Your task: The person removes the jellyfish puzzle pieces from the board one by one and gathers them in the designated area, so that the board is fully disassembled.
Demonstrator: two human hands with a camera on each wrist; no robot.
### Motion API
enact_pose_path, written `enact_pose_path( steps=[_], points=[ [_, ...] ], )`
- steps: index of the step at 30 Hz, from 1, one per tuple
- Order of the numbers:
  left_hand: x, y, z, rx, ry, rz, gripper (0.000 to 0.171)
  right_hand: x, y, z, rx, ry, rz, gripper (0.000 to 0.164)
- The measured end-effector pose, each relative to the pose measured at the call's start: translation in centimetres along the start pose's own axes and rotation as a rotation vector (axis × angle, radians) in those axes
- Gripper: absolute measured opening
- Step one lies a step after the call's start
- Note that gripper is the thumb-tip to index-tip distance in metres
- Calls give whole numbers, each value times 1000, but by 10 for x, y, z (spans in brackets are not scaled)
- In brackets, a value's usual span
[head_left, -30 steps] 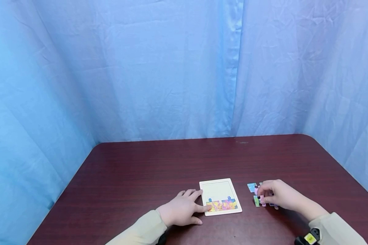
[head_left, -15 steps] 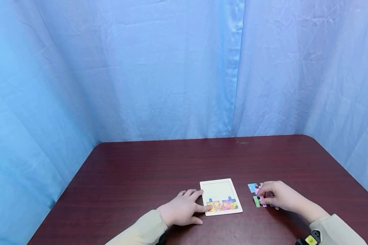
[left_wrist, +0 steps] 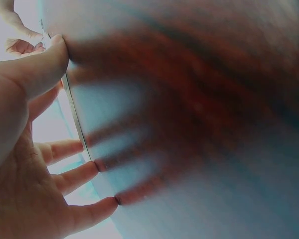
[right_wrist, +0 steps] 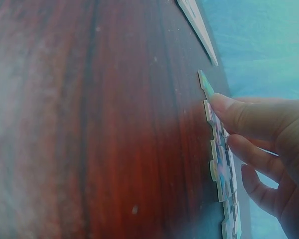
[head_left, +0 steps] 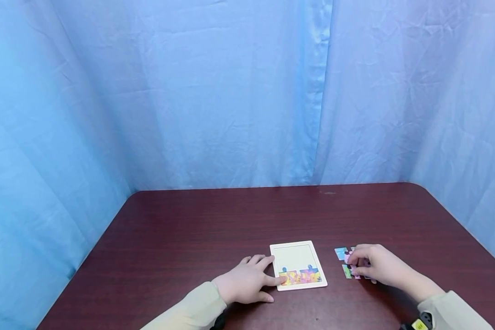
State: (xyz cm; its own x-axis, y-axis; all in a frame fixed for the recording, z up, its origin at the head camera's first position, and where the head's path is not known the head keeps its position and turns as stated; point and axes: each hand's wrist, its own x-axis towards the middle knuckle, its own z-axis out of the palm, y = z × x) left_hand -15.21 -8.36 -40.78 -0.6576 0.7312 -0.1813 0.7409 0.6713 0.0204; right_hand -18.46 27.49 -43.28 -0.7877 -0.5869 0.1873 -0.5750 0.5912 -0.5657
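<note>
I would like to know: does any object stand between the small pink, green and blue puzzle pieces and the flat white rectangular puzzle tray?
Nothing visible does: between the puzzle pieces and the tray lies only the dark red-brown table. The left hand touches the tray's left side, opposite the pieces.

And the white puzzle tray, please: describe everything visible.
The white puzzle tray is a thin rectangular board with a raised rim, perhaps wooden, lying flat, slightly turned, on the table. Colourful pieces cover its near part; the rest is bare. The left hand touches its left side, one finger over the pieces.
</note>
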Motion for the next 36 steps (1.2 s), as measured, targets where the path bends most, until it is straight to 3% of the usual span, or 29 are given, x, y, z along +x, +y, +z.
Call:
enact_pose_path(
  steps=[9, 17, 24, 36],
  points=[
    [0, 1, 0, 1, 2, -7, 48, 3, -2, 3, -31, 52, -63, 18],
    [1, 1, -1, -5, -2, -7, 49, 13, -17, 10, -15, 77, -125, 17],
    [0, 0, -1, -5, 5, -13, 49, 25, -33, 24, -59, 25, -60, 13],
    [3, -2, 3, -11, 20, -13, 48, 47, -50, 41, -174, -68, 32, 22]
  ],
)
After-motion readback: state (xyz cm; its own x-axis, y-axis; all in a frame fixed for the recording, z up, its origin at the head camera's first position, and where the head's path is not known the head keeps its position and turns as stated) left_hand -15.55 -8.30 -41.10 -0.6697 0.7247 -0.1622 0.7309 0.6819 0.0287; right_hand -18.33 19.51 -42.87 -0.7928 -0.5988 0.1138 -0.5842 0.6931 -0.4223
